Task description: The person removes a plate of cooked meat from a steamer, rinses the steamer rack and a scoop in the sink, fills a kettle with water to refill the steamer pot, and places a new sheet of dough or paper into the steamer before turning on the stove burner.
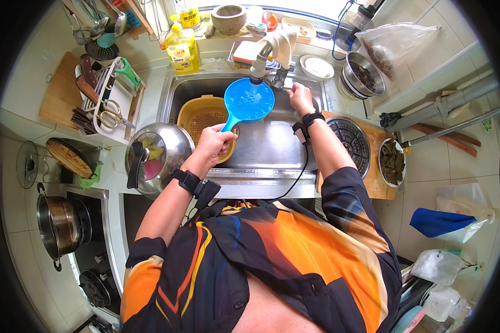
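My left hand [216, 143] grips the handle of a blue plastic water ladle [250, 100]. The ladle's bowl sits under the faucet spout [257, 70], and water runs into it and churns. Curled fingers of my right hand [302, 99] are at the end of the faucet lever [280, 88], right of the spout. Below the ladle is a stainless steel sink [275, 143]. A yellow plastic basket [191, 114] stands in the sink's left part, partly hidden by the ladle and my left hand.
A lidded steel pot [160, 183] stands left of the sink, near my left forearm. On the right, a round perforated steamer plate [346, 139] lies on a wooden board [375, 183], beside a bowl of dark leaves [391, 162]. A dish soap bottle [181, 50] stands behind the sink.
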`<state>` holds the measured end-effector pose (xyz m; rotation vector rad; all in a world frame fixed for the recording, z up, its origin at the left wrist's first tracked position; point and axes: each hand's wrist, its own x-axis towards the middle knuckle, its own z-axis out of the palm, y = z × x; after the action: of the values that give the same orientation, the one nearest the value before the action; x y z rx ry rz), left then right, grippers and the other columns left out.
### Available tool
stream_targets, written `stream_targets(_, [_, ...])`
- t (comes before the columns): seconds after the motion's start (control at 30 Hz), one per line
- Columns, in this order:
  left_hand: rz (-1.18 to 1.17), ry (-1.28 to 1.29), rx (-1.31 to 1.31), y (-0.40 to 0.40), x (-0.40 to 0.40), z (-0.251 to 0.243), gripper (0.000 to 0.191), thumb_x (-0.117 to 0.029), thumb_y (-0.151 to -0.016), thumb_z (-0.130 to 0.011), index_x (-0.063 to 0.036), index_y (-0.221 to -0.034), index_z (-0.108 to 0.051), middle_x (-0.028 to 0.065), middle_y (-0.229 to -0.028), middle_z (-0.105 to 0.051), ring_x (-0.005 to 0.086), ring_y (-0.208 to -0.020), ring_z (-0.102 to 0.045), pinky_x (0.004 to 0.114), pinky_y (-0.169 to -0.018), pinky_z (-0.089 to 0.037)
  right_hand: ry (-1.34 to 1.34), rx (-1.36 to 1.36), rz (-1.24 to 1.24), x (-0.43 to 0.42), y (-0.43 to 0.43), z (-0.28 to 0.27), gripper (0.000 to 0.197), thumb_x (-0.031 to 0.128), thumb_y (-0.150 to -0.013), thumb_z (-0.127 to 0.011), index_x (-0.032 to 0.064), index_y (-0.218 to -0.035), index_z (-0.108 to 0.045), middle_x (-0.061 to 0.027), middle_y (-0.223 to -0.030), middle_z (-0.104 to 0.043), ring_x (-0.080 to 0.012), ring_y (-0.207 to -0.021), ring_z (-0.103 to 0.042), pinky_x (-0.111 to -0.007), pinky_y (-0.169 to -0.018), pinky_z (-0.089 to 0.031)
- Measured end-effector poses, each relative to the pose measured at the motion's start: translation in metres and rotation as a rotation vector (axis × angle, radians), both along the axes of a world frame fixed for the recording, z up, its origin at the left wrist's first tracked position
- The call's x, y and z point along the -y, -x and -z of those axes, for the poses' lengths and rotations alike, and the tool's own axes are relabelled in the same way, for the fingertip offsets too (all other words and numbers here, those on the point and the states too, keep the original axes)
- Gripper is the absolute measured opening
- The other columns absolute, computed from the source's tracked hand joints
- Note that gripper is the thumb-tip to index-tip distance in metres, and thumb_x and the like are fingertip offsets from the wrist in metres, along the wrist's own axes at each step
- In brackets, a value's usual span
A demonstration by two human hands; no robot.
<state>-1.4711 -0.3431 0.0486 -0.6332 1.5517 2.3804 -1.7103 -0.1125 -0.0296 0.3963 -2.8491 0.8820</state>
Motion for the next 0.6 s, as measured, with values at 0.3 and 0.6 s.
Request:
stream_targets(0.3, [-0.016, 0.017, 0.013, -0.003, -0.001, -0.001, 0.014, 0.003, -0.075, -0.063, -0.0011, -0.089, -0.061, -0.0028, -0.056, -0.047, 0.0041, -0.038, -0.036, 0.020, -0.036, -0.023, 0.028, 0.030, 0.006, 0.000, -0.001, -0.001, 0.016, 0.018, -0.079, -0.066, 0.0030, -0.081, -0.061, -0.0212, -0.084, -0.064, -0.0376, -0.085, -0.061, -0.043, -0.077, -0.048])
stream_targets(0.6, [-0.029, -0.016, 0.019, -0.023, 0.004, 0.005, 0.018, 0.002, -0.075, -0.064, -0.0022, -0.092, -0.061, -0.0045, -0.055, -0.045, 0.0030, -0.039, -0.035, 0.019, -0.035, -0.022, -0.001, -0.077, 0.121, -0.008, 0.015, -0.005, 0.021, 0.024, -0.078, -0.068, 0.0049, -0.083, -0.060, -0.0195, -0.081, -0.064, -0.0370, -0.082, -0.061, -0.044, -0.074, -0.048])
